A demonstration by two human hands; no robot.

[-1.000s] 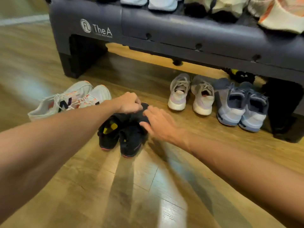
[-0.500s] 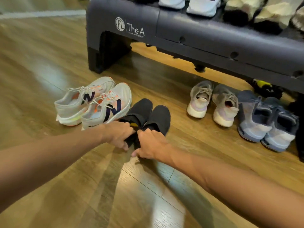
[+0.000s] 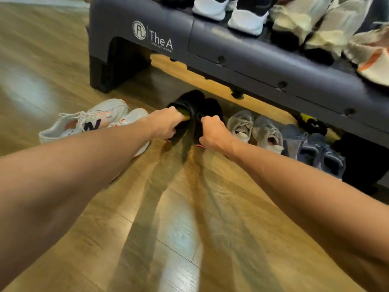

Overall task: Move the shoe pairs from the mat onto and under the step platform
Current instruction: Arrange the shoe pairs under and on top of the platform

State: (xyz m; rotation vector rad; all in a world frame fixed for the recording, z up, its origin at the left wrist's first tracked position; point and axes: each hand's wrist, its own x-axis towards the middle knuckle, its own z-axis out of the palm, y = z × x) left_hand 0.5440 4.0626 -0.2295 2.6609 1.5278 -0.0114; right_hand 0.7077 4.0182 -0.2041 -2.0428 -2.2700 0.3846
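Note:
A pair of black shoes lies on the wooden floor with its toes at the front edge of the dark step platform [image 3: 235, 66]. My left hand [image 3: 166, 123] grips the heel of the left black shoe [image 3: 187, 103], which shows a yellow insole. My right hand [image 3: 211, 131] grips the heel of the right black shoe [image 3: 211, 107]. A white pair with an N logo [image 3: 90, 121] lies on the floor to the left, partly hidden by my left forearm.
Under the platform to the right stand a light grey pair [image 3: 254, 129] and a blue-grey pair [image 3: 313, 148], with a black-and-yellow shoe [image 3: 311, 123] behind them. Several shoes [image 3: 294, 20] line the platform top. The platform's left leg [image 3: 109, 66] stands behind the white pair.
Both hands closed on the heels of the black shoes and slid the pair forward, from beside the white pair to the platform's front edge next to the grey pair.

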